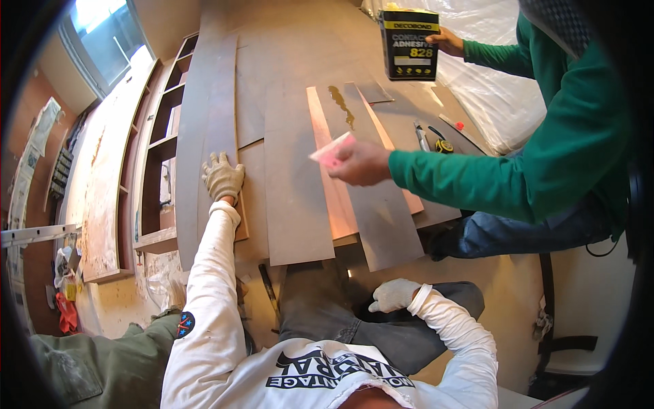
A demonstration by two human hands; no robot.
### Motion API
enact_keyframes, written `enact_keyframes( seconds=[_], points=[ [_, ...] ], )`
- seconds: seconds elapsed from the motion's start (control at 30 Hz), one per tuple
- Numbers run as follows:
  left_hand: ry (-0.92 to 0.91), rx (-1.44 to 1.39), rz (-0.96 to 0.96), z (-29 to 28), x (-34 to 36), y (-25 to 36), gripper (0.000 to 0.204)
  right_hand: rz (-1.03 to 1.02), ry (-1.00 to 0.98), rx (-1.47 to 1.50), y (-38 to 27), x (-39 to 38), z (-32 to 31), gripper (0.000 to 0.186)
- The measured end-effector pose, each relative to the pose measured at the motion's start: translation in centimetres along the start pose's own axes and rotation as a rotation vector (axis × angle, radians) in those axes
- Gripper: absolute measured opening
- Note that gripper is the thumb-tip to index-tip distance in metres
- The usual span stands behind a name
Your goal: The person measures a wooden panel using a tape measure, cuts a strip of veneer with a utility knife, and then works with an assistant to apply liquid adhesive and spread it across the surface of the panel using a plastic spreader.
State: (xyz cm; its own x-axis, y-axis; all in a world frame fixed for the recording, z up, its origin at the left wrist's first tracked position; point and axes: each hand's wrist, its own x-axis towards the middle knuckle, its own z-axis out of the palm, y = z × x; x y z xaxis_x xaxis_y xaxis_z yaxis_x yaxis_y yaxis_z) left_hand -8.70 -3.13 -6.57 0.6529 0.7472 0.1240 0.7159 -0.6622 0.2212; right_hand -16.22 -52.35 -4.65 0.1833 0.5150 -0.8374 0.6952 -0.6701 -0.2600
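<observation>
Spreading its fingers wide, the gloved left hand (223, 178) rests open, palm down, on a long grey panel (214, 102) at the left of the table. The panel's long axis runs from near to far, roughly in line with the outstretched left arm, and the hand lies toward its right edge. The left hand is clearly the nearer one: the gloved right hand (394, 296) is well apart, low and to the right, over the wearer's leg. Its fingers are curled; whether they close on anything cannot be told. Right of the panel lie a wide board (293, 184) and a narrow strip (390, 228), also running near to far, with brown glue (338, 102) toward its far end. A co-worker's near hand (366, 163) grips a pink spreader (331, 153); the far hand (447, 42) holds a black can (410, 58).
</observation>
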Motion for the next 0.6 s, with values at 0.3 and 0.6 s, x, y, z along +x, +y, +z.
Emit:
enact_keyframes(
  seconds=[0.3,0.6],
  points=[
    [-0.024,0.023,-0.017,0.1,-0.2,-0.1,0.071,0.006,0.000,-0.042,-0.1,-0.3,1.0,0.055],
    [-0.064,0.036,-0.042,-0.9,-0.4,0.5,0.071,0.028,-0.028,-0.015,-0.8,-0.7,-0.1,0.052]
  ],
)
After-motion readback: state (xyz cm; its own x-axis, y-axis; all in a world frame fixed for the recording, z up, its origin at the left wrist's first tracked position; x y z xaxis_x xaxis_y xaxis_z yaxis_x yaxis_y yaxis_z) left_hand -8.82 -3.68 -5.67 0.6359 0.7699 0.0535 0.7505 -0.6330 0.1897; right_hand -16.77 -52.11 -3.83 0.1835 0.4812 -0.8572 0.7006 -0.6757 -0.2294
